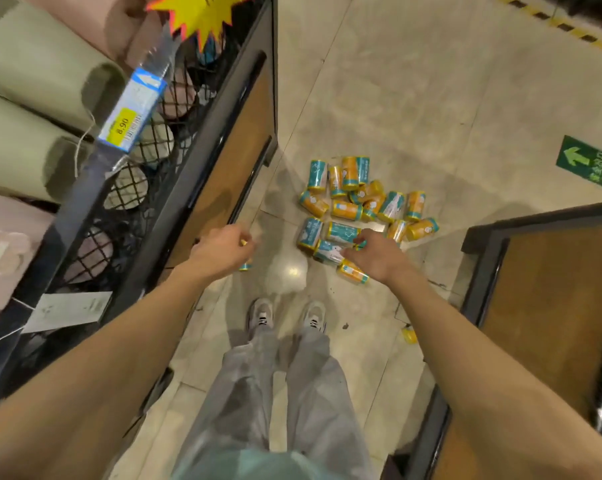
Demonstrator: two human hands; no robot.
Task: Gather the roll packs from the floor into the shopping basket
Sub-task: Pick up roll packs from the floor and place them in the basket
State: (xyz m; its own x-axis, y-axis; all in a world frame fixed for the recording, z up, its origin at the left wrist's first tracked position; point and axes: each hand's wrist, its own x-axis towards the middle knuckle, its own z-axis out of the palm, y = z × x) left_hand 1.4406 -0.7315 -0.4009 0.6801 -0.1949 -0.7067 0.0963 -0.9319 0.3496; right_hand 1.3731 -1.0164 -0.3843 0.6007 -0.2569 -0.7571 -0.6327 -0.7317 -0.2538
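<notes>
Several orange-and-teal roll packs (358, 202) lie in a loose heap on the tiled floor ahead of my feet. My left hand (223, 251) is curled round one roll pack (245, 266), of which only the ends show, held left of the heap. My right hand (375, 254) reaches over the near edge of the heap with fingers bent; whether they grip a pack cannot be told. One orange pack (353, 273) lies just under that hand. No shopping basket is in view.
A black wire display bin (126, 188) with rolled mats and a price tag stands at my left. A brown wooden display base (541, 306) stands at my right. My shoes (285, 315) stand on the floor (431, 98) between them. A green arrow sticker (585, 162) lies farther right.
</notes>
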